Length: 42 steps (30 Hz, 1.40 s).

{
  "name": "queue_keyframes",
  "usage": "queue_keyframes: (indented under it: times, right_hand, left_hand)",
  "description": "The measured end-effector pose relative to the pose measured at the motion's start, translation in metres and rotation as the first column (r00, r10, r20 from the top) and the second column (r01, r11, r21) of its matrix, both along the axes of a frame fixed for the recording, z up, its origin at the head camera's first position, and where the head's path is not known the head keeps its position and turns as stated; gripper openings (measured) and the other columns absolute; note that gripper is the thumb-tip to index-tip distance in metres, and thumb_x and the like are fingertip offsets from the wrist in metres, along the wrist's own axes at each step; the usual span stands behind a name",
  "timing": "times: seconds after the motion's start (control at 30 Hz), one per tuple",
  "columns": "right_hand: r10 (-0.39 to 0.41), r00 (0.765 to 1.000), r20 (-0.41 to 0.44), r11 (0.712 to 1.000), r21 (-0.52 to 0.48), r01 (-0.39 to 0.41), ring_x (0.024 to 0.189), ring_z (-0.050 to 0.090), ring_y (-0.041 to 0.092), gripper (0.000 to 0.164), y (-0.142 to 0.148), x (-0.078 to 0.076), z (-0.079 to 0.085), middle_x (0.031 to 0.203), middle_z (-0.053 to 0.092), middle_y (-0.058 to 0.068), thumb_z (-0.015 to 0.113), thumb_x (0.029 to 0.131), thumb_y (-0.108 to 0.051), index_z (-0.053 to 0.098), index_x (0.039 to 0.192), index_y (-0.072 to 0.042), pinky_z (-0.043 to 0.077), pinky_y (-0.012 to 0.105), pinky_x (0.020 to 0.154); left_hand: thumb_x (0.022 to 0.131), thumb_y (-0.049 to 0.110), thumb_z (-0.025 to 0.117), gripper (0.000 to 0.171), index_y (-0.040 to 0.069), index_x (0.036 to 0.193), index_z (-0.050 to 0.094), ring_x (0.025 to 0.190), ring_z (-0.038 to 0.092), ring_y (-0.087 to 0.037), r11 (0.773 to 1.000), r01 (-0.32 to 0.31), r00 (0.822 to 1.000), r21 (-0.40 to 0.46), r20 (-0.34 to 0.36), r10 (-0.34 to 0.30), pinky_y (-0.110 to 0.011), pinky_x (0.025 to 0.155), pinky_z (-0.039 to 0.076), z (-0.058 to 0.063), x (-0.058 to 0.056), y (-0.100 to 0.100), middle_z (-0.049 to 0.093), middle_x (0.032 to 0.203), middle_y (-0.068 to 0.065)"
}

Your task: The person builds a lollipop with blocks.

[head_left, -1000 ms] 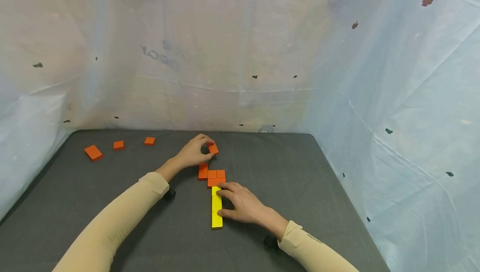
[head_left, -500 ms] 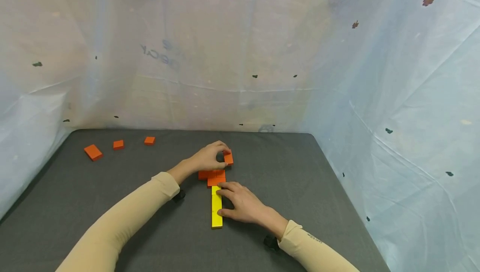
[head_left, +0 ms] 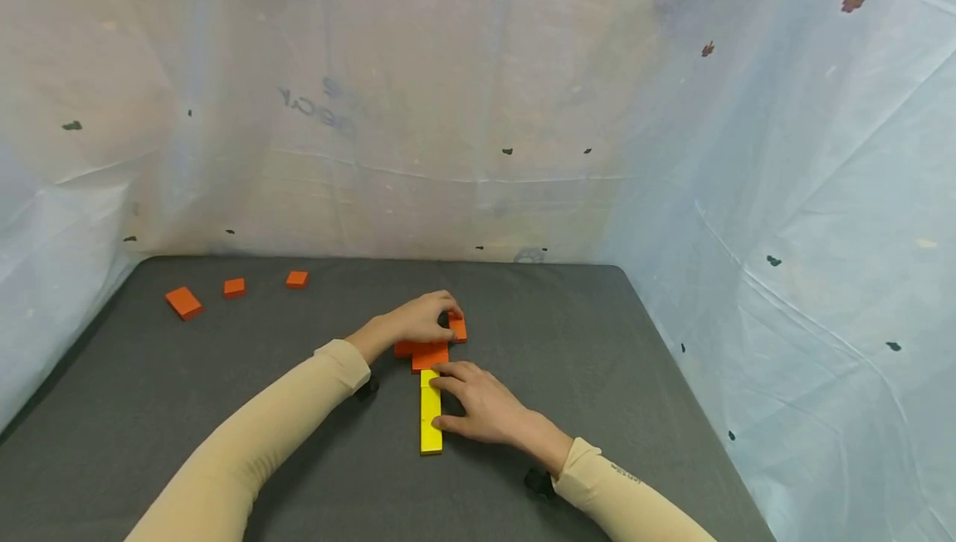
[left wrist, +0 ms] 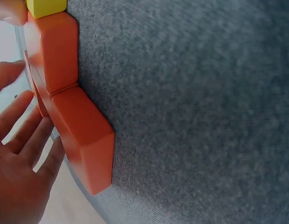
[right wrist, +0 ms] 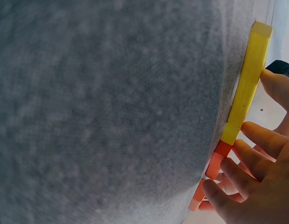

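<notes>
Head view: left grip (head_left: 421,319) pinches orange block (head_left: 459,329).

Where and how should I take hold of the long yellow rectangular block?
Probably pinch the long yellow rectangular block across its two long sides, near the end closest to the person, coming from above: it lies flat and narrow, and that end is free, while its far end meets a short yellow block beside the right hand.

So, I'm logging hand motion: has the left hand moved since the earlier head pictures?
Yes: judged against the long yellow block, the left hand has moved to the right and slightly nearer the person.
</notes>
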State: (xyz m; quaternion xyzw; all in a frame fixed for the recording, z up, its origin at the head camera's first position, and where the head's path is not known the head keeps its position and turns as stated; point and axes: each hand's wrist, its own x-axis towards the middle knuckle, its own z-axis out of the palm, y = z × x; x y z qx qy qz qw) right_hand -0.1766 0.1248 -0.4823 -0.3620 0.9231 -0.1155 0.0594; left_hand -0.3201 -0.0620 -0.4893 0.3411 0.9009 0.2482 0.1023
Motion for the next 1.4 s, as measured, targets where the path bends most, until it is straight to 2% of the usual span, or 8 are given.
queue_keyframes:
  times: [0.13, 0.3, 0.7, 1.03, 1.4]
  right_hand:
    - [0.004, 1.0, -0.012, 1.0, 0.0, -0.004, 0.145, 0.044, 0.023, 0.06, -0.0004, 0.0001, 0.0014, 0.158, 0.047, 0.004, 0.073, 0.098, -0.045, 0.059, 0.148, -0.015, 0.044, 0.046, 0.114]
    - [0.011, 1.0, -0.012, 1.0, -0.005, -0.011, 0.145, 0.044, 0.023, 0.06, -0.0009, -0.0003, 0.0016, 0.158, 0.047, 0.005, 0.072, 0.098, -0.045, 0.059, 0.148, -0.014, 0.044, 0.046, 0.114]
    - [0.0, 1.0, 0.006, 1.0, -0.005, 0.0, 0.147, 0.042, 0.024, 0.06, -0.0004, 0.0001, 0.001, 0.159, 0.047, 0.003, 0.072, 0.098, -0.046, 0.059, 0.148, -0.015, 0.042, 0.047, 0.116]
    - [-0.004, 1.0, 0.014, 1.0, 0.001, 0.004, 0.148, 0.042, 0.024, 0.06, -0.0004, 0.0003, -0.0001, 0.159, 0.046, 0.003, 0.071, 0.098, -0.046, 0.059, 0.148, -0.015, 0.041, 0.048, 0.116]
    - [-0.005, 1.0, 0.015, 1.0, 0.001, 0.005, 0.148, 0.041, 0.024, 0.061, -0.0001, 0.0009, -0.0007, 0.16, 0.046, 0.003, 0.071, 0.099, -0.046, 0.058, 0.149, -0.015, 0.041, 0.048, 0.116]
  left_hand:
    - [0.102, 0.025, 0.07, 0.033, 0.01, 0.131, 0.069, 0.122, 0.059, -0.029, 1.0, -0.023, 1.0, 0.003, 0.005, 0.023, -0.047, 0.103, 0.051, 0.002, -0.0009, 0.0015, 0.06, 0.134, -0.009]
    - [0.102, 0.023, 0.07, 0.037, 0.01, 0.136, 0.066, 0.122, 0.06, -0.028, 0.999, -0.047, 0.999, -0.004, -0.003, 0.047, -0.046, 0.103, 0.051, 0.002, -0.001, 0.0035, 0.062, 0.134, -0.01]
    - [0.099, 0.023, 0.074, 0.036, 0.011, 0.132, 0.069, 0.117, 0.061, -0.025, 1.0, -0.015, 0.999, 0.0, 0.041, 0.015, -0.044, 0.103, 0.052, 0.0033, 0.0015, 0.0012, 0.065, 0.129, -0.006]
    - [0.098, 0.022, 0.076, 0.034, 0.012, 0.13, 0.07, 0.115, 0.061, -0.024, 1.0, -0.014, 0.999, -0.006, 0.034, 0.014, -0.044, 0.103, 0.052, 0.0043, 0.0071, 0.0007, 0.065, 0.127, -0.006]
    - [0.098, 0.023, 0.076, 0.033, 0.012, 0.129, 0.071, 0.114, 0.061, -0.023, 1.0, -0.013, 0.999, -0.009, 0.03, 0.013, -0.043, 0.101, 0.052, 0.0038, 0.0079, 0.0009, 0.065, 0.126, -0.005]
